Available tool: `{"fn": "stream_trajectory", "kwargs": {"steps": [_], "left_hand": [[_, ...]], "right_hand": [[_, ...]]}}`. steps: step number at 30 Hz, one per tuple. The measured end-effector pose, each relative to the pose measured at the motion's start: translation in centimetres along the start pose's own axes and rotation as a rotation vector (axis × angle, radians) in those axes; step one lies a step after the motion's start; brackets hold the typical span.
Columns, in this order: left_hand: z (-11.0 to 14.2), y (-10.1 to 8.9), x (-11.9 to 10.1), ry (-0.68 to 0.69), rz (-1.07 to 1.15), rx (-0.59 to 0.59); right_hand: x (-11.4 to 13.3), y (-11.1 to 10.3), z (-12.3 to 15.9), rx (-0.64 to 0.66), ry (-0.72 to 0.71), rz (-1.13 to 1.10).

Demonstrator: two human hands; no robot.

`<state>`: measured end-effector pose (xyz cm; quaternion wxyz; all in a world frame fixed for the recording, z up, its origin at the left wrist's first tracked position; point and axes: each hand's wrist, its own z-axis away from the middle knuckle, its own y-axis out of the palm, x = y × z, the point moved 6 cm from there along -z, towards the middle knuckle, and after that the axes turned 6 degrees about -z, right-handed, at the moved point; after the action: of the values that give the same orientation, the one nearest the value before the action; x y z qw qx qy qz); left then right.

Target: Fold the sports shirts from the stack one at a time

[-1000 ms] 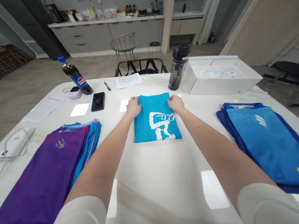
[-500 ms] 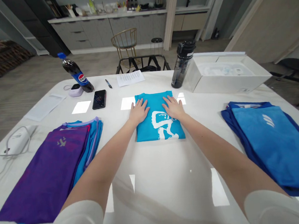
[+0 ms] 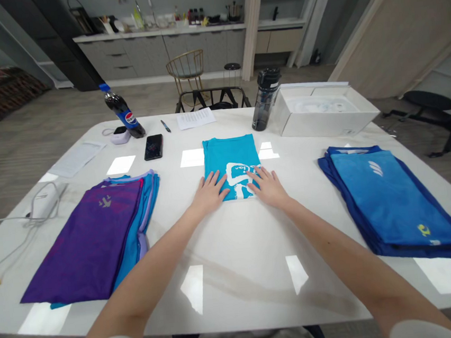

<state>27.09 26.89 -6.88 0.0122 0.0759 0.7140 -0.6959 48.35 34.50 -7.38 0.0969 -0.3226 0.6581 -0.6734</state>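
A folded turquoise T-shirt (image 3: 230, 152) with a white brush-style print lies flat on the white table in front of me. My left hand (image 3: 208, 193) rests on its near left corner, fingers spread. On the near right corner lies my right hand (image 3: 267, 186), also with fingers spread, covering part of the print. Neither hand grips the cloth. To the left is a stack of folded shirts with a purple shirt (image 3: 84, 241) on top. A second stack, topped by a blue shirt (image 3: 395, 195), lies to the right.
Behind the T-shirt stand a cola bottle (image 3: 124, 115), a dark water bottle (image 3: 265, 101) and an open white box (image 3: 324, 114). A phone (image 3: 154, 147), a pen (image 3: 165, 126) and papers (image 3: 195, 118) lie nearby. A power strip (image 3: 45, 202) with cables sits at the left.
Both hands have slid toward me over the T-shirt, from its upper part to its near edge, staying spread. The camera view has shifted, showing the table's near edge.
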Motion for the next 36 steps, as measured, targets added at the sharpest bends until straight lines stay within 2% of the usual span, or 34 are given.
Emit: {"fn": "stream_trajectory", "kwargs": {"steps": [3, 5, 8, 11, 14, 17, 22, 24, 25, 26, 28, 32, 34, 36], "left_hand": [[2.5, -1.4, 0.7, 0.056, 0.01, -0.057], [4.2, -2.0, 0.9, 0.076, 0.004, -0.101], [5.5, -2.1, 0.8, 0.052, -0.009, -0.098], [5.5, -2.0, 0.3, 0.011, -0.024, -0.052], [6.5, -2.4, -0.6, 0.059, -0.024, 0.018], [10.1, -2.6, -2.0, 0.157, 0.024, 0.111], [19.1, -2.4, -5.3, 0.205, 0.184, 0.325], [21.1, -2.8, -6.3, 0.225, 0.289, 0.389], [21.2, -3.1, -6.4, 0.218, 0.341, 0.394], [20.8, -3.5, -6.1, 0.193, 0.38, 0.376], [18.3, -4.4, -4.3, 0.084, 0.394, 0.268], [10.4, -5.3, 0.2, -0.183, 0.208, 0.011], [6.7, -4.8, 1.7, -0.289, 0.114, -0.018], [3.7, -4.0, 2.5, -0.342, 0.053, -0.003]], "right_hand": [[-1.2, -2.0, 2.3, -0.131, 0.115, -0.036], [-1.8, -2.8, 4.0, -0.141, 0.216, -0.052], [-1.7, -2.8, 5.3, -0.032, 0.298, -0.101], [-1.1, -3.0, 5.4, 0.059, 0.329, -0.128], [-0.5, -3.5, 6.1, 0.186, 0.34, -0.085], [0.6, -3.9, 9.4, 0.359, 0.275, -0.087], [3.2, -4.0, 18.3, 0.631, 0.119, -0.232], [3.6, -4.0, 20.5, 0.672, 0.118, -0.303], [3.5, -4.1, 20.9, 0.676, 0.128, -0.335], [3.2, -4.1, 20.8, 0.665, 0.147, -0.359], [2.2, -4.2, 19.1, 0.584, 0.186, -0.395], [-0.6, -5.0, 11.7, 0.206, 0.262, -0.388], [-1.9, -5.1, 7.7, 0.058, 0.302, -0.325], [-2.8, -4.5, 4.4, 0.01, 0.356, -0.273]]}}
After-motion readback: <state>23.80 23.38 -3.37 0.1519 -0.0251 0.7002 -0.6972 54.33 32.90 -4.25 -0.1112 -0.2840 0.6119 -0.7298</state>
